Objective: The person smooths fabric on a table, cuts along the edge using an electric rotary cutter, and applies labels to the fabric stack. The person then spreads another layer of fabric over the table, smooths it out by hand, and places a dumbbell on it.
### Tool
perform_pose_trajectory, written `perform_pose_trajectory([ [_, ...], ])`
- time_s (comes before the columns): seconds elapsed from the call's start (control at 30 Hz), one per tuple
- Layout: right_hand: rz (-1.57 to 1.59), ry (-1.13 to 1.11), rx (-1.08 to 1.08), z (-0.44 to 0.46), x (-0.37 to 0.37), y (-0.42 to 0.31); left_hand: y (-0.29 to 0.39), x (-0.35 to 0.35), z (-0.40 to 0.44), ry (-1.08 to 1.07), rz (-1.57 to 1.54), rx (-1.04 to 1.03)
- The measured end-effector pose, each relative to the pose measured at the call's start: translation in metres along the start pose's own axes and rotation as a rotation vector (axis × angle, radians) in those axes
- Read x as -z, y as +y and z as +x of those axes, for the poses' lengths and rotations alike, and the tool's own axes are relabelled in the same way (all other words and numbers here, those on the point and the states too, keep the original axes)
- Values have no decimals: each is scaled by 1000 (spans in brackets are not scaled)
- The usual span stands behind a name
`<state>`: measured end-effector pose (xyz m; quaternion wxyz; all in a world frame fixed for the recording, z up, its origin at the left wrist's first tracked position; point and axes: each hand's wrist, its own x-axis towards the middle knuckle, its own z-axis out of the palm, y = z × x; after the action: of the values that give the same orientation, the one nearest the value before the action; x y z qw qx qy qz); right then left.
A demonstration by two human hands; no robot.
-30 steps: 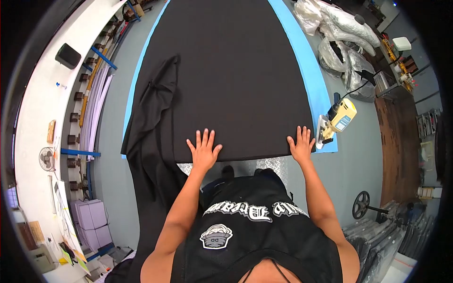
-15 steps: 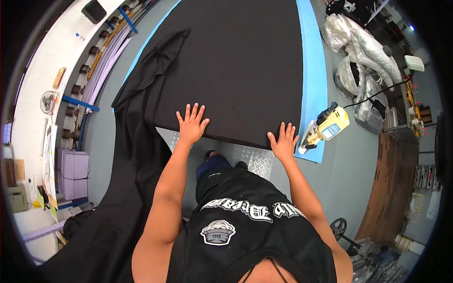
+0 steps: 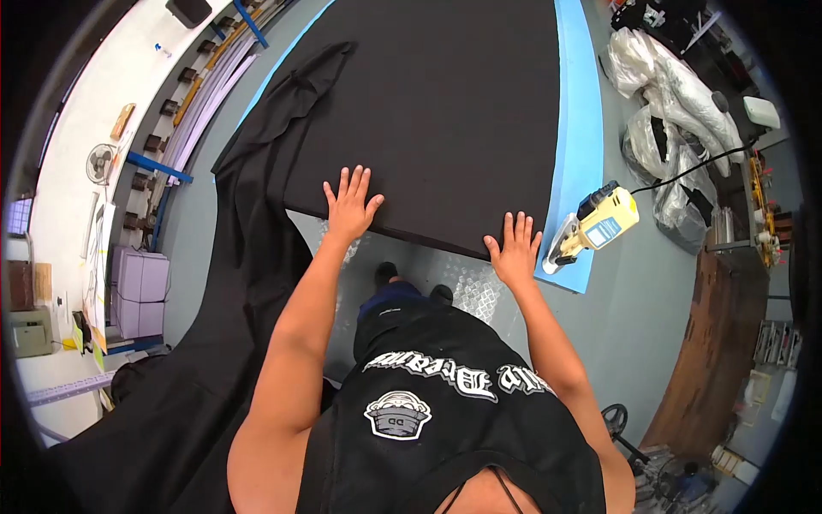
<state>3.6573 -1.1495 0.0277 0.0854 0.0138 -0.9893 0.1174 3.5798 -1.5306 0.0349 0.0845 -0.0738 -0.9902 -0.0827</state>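
Note:
Black fabric (image 3: 445, 128) lies spread flat over a long table, its front edge running just below both hands. My left hand (image 3: 351, 208) rests palm down near the left end of that edge, fingers spread. Near the right end, my right hand (image 3: 515, 250) also lies flat with its fingers apart. Just right of it a yellow electric cloth cutter (image 3: 604, 227) stands on the blue sheet (image 3: 582, 128) that shows beside the fabric. To the left, loose folds of the fabric bunch up and hang off the table toward the floor.
Clear plastic-wrapped bundles (image 3: 676, 111) lie beyond the table on the right. The cutter's black cord (image 3: 685, 176) runs right toward a shelf. At left are a stack of lilac blocks (image 3: 139, 291), a small fan (image 3: 101, 163) and a rack with long rolls (image 3: 201, 128).
The view has shifted slightly, and my feet show more below the table edge. Both hands stay flat on the fabric in nearly the same places.

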Motion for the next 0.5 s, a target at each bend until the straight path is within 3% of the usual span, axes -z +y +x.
perform_pose_trajectory([
  [0.07, 91, 104, -21, 2, 8, -7, -3, -8, -6, -134, 14, 50],
  [0.13, 26, 16, -40, -5, -1, -4, -2, -5, -2, -148, -22, 58],
  [0.23, 13, -112, -102, 0, -1, -6, -8, -6, -5, -11, -23, -5],
  [0.33, 41, 64, -78, 5, 6, -7, -4, -4, -3, -100, 20, 50],
  [0.37, 11, 3, -110, 3, 1, -5, -3, 4, 1, -152, 20, 50],
  [0.47, -45, -114, -136, 1, -4, -4, -20, 8, 7, 45, -98, -16],
  [0.5, -23, -97, -143, 3, -3, -3, -25, 10, 6, -22, -72, 6],
])
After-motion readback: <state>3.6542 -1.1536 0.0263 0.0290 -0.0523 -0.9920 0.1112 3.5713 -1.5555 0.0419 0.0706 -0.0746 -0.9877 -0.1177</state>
